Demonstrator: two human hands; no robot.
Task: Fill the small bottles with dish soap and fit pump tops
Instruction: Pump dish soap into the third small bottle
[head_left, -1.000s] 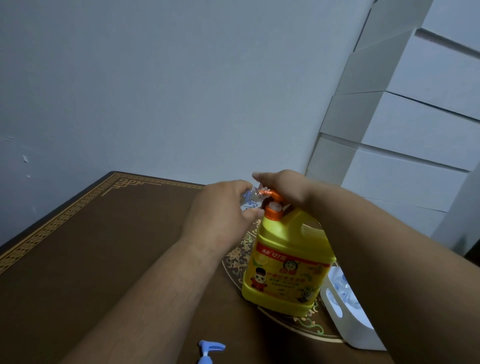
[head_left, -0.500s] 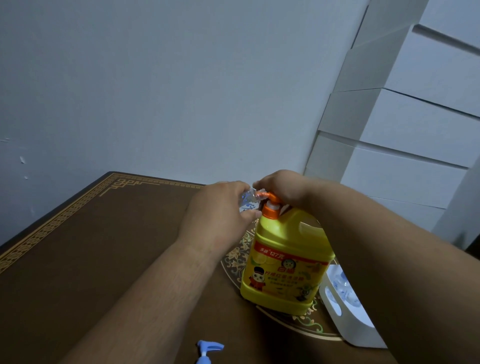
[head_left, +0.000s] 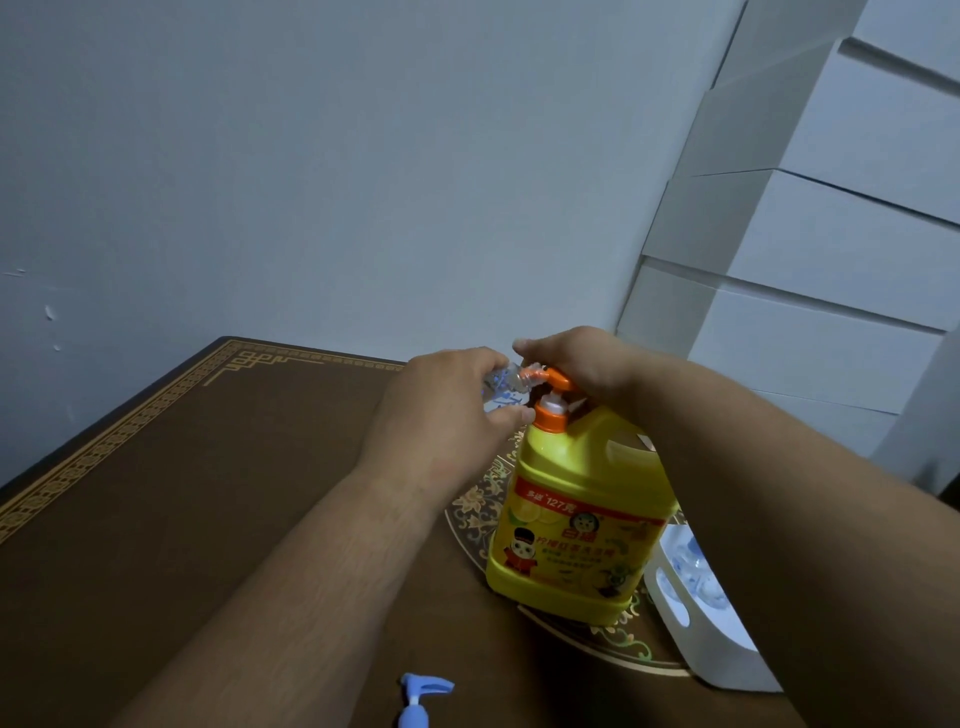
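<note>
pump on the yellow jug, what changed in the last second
The right hand pushed the orange pump down, then let it rise again. The left hand kept holding the small bottle at the spout. The yellow jug, blue pump top and white basket stayed put.

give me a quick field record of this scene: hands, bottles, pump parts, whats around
left hand: grips a small clear bottle, its mouth held at the spout
right hand: rests on the orange pump of the soap jug
soap jug: yellow, upright on the table
spare pump top: blue, lying on the table near the front edge, not fitted
white bin: right of the jug, clear items inside
table: dark brown, gold border
fill level: cannot tell
</note>
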